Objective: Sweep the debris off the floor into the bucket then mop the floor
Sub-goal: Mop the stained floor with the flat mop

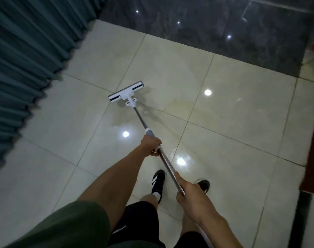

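A flat mop with a white head (126, 91) rests on the cream tiled floor (233, 108) ahead of me, its head lying across a tile joint. Its metal pole (141, 117) slants back towards me. My left hand (151, 145) is wrapped around the pole just below its grey collar. My right hand (187, 192) grips the pole lower down, near my body. A wet sheen shows on the tiles around the mop head. No bucket or debris is in view.
Teal pleated curtains (23, 68) hang along the left. A dark glossy marble strip (215, 27) borders the far side of the tiles. Dark red-brown wooden furniture (313, 140) stands at the right edge. My black shoes (158, 183) stand on the tiles below the pole.
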Motion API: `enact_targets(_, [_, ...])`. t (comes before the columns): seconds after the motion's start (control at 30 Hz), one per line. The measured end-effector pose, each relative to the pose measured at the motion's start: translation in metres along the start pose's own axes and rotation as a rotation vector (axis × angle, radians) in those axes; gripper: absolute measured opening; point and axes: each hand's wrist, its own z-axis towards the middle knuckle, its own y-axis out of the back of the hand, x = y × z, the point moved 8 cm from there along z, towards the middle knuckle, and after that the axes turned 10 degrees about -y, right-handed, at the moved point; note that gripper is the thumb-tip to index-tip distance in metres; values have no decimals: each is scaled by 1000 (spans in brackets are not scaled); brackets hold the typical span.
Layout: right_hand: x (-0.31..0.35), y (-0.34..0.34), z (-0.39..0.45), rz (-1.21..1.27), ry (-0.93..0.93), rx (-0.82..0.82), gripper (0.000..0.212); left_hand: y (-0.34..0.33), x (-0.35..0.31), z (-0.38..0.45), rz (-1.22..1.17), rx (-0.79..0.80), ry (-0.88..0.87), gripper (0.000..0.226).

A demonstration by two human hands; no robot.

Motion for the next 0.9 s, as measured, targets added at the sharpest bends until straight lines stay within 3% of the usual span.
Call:
enact_targets(0.43, [33, 77, 39, -395, 237, 130, 68, 27, -7, -2, -318, -308, 16, 20])
enact_targets(0.9, [116, 116, 129, -705, 364, 125, 58, 69, -20, 73, -565, -417, 122, 17])
